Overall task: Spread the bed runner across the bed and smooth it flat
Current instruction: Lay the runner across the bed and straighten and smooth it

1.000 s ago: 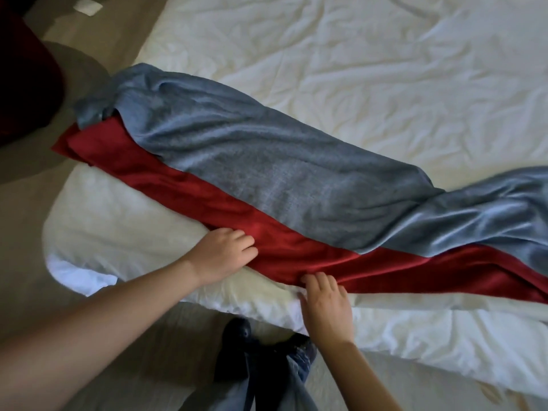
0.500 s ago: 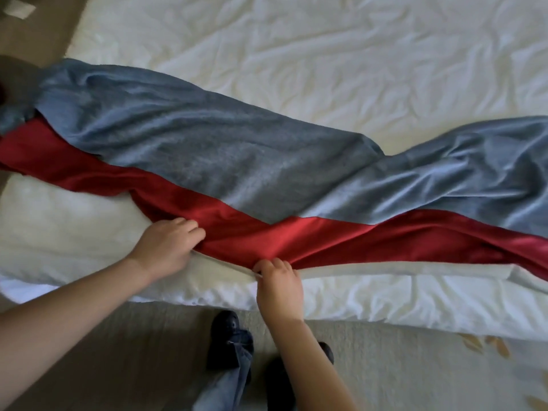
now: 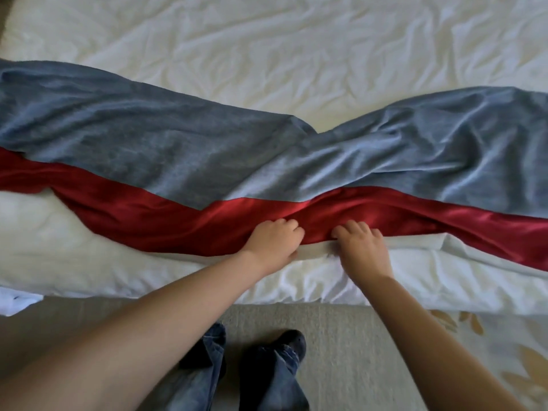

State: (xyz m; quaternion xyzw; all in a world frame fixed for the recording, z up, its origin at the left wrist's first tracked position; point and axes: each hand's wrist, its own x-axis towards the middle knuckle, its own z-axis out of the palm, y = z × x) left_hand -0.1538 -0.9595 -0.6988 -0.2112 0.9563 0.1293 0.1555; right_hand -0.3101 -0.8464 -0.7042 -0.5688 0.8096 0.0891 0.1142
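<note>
Your bed runner (image 3: 178, 143) lies across the bed (image 3: 296, 40) from the left edge of the frame to the right edge. It has a wide grey part on the far side and a red satin band along the near side. It is not flat. The grey part narrows in the middle of the frame, where a fold runs over it, and it has many creases at the right. The red band waves up and down and bunches in the centre.

Your left hand (image 3: 272, 241) and your right hand (image 3: 363, 247) are close together in the centre of the frame, at the near edge of the red band. The fingers (image 3: 284, 226) of the left hand are curled and grip the red cloth. The fingers (image 3: 353, 229) of the right hand are also curled on the red edge and hold it. A small ridge of red cloth stands between the two hands. A pale strip runs just under the red edge and passes beneath both hands. I cannot tell if it belongs to the runner or to the bedding.

The white sheet of the bed is wrinkled above the runner. At the bottom of the frame you see the beige floor (image 3: 341, 336), your dark shoes (image 3: 287, 345) and your blue jeans (image 3: 204, 381), near the side of the bed.
</note>
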